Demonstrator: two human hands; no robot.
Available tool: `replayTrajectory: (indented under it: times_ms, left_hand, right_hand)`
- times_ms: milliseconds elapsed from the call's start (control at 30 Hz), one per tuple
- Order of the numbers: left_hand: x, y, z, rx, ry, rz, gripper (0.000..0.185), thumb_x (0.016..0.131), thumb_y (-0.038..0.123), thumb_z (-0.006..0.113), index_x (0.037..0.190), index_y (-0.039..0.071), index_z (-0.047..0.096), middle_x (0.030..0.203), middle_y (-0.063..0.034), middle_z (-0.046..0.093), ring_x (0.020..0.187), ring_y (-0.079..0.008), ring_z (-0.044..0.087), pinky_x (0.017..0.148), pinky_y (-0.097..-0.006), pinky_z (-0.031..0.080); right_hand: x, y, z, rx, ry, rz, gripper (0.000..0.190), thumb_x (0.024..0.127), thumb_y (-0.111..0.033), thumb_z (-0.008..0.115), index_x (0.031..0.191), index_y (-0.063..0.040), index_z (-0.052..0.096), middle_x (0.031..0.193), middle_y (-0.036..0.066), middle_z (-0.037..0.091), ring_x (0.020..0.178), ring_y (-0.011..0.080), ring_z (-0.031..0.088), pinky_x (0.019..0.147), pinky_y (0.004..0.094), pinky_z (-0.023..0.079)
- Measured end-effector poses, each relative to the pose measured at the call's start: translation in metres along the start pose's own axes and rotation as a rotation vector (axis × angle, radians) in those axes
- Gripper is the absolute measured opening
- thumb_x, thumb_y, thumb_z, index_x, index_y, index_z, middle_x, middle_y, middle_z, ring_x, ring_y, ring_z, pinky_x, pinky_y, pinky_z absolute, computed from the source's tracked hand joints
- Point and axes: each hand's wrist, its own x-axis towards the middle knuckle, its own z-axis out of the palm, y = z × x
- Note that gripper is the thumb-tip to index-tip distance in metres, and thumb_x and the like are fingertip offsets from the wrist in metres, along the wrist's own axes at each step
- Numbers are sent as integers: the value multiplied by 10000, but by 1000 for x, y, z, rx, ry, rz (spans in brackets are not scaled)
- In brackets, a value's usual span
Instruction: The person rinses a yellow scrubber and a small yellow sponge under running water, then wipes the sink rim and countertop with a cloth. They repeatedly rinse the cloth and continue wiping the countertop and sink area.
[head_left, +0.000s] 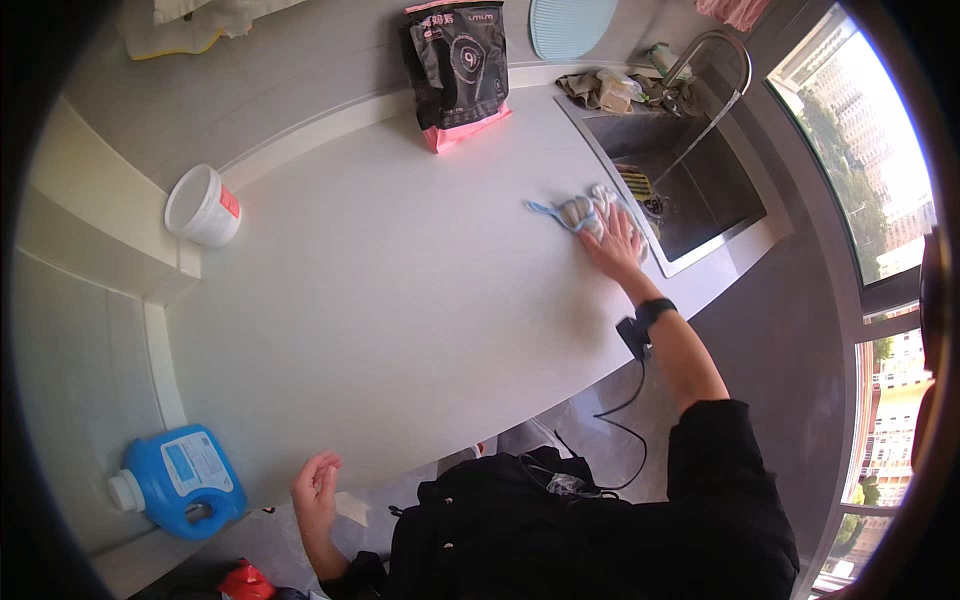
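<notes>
My right hand (619, 246) presses flat with spread fingers on a bunched white cloth (606, 199) with blue trim. The cloth lies on the pale countertop (375, 285), right beside the left rim of the sink (720, 191). Part of it is hidden under my palm. A strap with a black device (636, 334) circles my right wrist, and a cable hangs from it. Near the counter's front edge, my left hand (316, 484) is held with its fingers loosely curled and nothing in them. The blue jug (191, 480) with a white cap stands to its left.
Water runs from the curved faucet (739, 64) into the sink, where a yellow item (636, 182) lies. Crumpled cloths (592, 90) sit behind the basin. A black and pink bag (461, 75) stands at the back wall, and a white bucket (204, 206) at the left corner.
</notes>
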Motion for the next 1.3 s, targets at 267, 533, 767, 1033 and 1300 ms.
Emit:
replayTrajectory:
  times_ms: [267, 533, 767, 1033, 1300]
  left_hand:
    - [38, 8, 27, 18, -63, 39, 230, 872, 66, 542, 1067, -51, 575, 940, -110, 644, 872, -153, 612, 786, -270, 471]
    - [48, 33, 58, 108, -31, -8, 209, 863, 30, 518, 1045, -49, 584, 907, -104, 644, 837, -152, 610, 785, -274, 474]
    - [23, 39, 96, 62, 148, -141, 223, 854, 18, 515, 1054, -51, 585, 924, -118, 644, 877, -177, 613, 811, -289, 474]
    - [-8, 50, 122, 229, 165, -192, 199, 849, 51, 525, 1021, -14, 602, 898, -132, 652, 858, -202, 626, 795, -296, 480]
    - [-7, 56, 127, 155, 166, -92, 199, 851, 30, 527, 1026, -37, 595, 905, -127, 654, 862, -188, 624, 800, -290, 479]
  right_hand:
    - [-170, 52, -15, 20, -290, -110, 716, 856, -566, 436, 1453, -248, 201, 1522, 142, -44, 1396, 357, -54, 1072, 578, 7]
    - [63, 2, -26, -24, -247, -285, 670, 879, -614, 343, 1451, -340, 125, 1519, 153, -29, 1394, 356, -63, 1066, 579, 28]
    - [242, -74, -30, 44, -207, -313, 708, 846, -652, 357, 1447, -376, 102, 1527, 119, -45, 1398, 336, -81, 1062, 567, -1]
    - [304, -94, -19, 33, -56, -377, 717, 824, -668, 359, 1443, -366, 158, 1531, 92, 46, 1408, 299, -17, 1081, 529, 7]
    - [189, -53, -10, -40, -52, -517, 689, 887, -602, 313, 1461, -264, 137, 1527, 94, 64, 1409, 269, 27, 1105, 483, 37]
